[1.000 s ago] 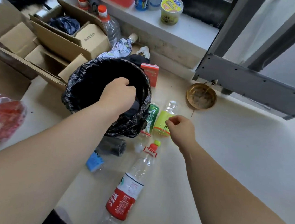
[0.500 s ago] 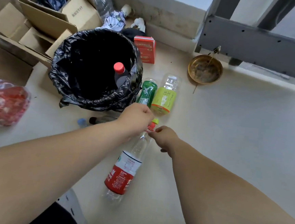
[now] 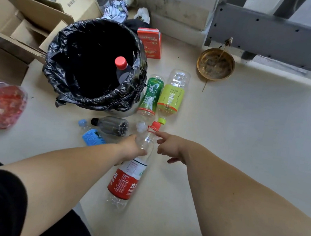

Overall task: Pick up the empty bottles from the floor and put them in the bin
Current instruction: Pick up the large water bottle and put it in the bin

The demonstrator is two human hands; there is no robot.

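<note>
A bin lined with a black bag [image 3: 67, 40] stands on the floor, and a red-capped bottle [image 3: 121, 68] leans inside it. A large clear bottle with a red label [image 3: 126, 179] lies on the floor in front of me. My left hand [image 3: 131, 147] is closed around its upper part. My right hand [image 3: 169, 146] hovers beside the neck, one finger touching near the red cap. Beyond lie a green bottle [image 3: 151, 95], a yellow-green labelled bottle [image 3: 172, 96], a dark bottle [image 3: 112, 125] and a blue-labelled bottle [image 3: 91, 135].
Open cardboard boxes [image 3: 28, 16] crowd the left side behind the bin. A red plastic bag [image 3: 1, 102] lies at the far left. A red carton [image 3: 151, 42] and a brass dish [image 3: 215, 64] sit near the wall. A grey metal frame [image 3: 271, 34] runs across the upper right.
My left hand left the bin, where the red-capped bottle now rests, came down and closed on the large red-labelled bottle. My right hand slid from the yellow-green bottle to this bottle's neck.
</note>
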